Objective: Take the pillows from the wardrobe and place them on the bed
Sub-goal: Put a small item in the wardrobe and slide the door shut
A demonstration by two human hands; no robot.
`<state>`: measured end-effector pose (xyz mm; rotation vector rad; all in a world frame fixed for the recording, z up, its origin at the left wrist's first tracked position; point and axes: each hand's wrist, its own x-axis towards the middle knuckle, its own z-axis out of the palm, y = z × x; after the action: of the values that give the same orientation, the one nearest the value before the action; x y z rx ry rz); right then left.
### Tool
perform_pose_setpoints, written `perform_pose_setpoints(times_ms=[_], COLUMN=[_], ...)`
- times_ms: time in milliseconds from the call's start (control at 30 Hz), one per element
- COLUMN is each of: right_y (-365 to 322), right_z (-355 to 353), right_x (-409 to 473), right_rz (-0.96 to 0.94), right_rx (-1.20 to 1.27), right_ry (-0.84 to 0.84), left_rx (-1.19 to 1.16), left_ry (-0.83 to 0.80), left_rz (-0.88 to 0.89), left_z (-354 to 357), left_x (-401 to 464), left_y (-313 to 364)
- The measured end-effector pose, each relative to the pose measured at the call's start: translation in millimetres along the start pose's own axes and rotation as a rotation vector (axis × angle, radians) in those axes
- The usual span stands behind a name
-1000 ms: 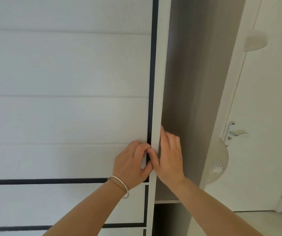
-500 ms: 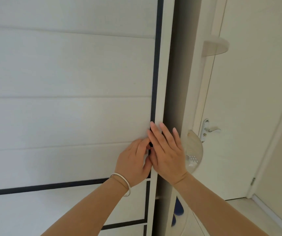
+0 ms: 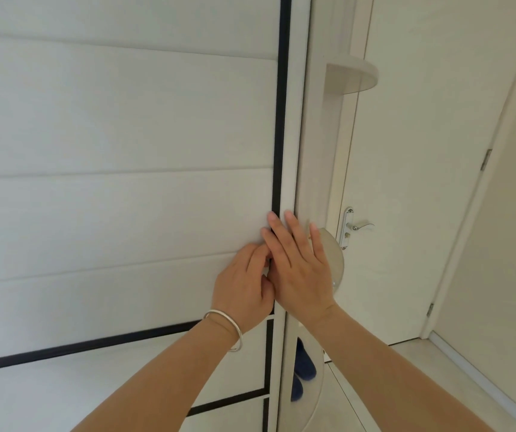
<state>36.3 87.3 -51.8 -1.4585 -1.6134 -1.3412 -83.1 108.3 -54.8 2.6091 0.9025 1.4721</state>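
Note:
A white wardrobe sliding door (image 3: 119, 169) with black trim fills the left of the head view. Its right edge (image 3: 294, 151) sits against the wardrobe's side, so the inside is hidden and no pillows or bed show. My left hand (image 3: 244, 288), with a silver bangle on the wrist, has its fingers curled at the door's black strip. My right hand (image 3: 300, 269) lies flat with fingers spread on the door's right edge, overlapping the left hand.
Rounded corner shelves (image 3: 353, 76) stick out from the wardrobe's right side. Behind them is a closed white room door with a lever handle (image 3: 358, 227). Blue items (image 3: 303, 366) sit low beside the wardrobe. Pale tiled floor (image 3: 406, 385) runs along the right.
The door has slid right and the dark gap into the wardrobe has closed. My right hand went from gripping the edge to lying flat on it. The view swung right.

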Motion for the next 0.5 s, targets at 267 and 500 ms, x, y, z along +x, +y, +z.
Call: perform_pose_setpoints(times_ms=[267, 500], right_y=[8.1, 8.8], right_z=[7.2, 1.5], right_x=[-2.3, -1.7], right_rz=[-0.035, -0.036], right_rx=[0.065, 0.058], right_ry=[-0.001, 0.0], left_rx=[-0.011, -0.015], left_ry=[-0.013, -0.044], left_rz=[0.002, -0.022], left_z=[-1.9, -5.2], left_x=[-0.5, -1.9], left_y=[1.7, 3.2])
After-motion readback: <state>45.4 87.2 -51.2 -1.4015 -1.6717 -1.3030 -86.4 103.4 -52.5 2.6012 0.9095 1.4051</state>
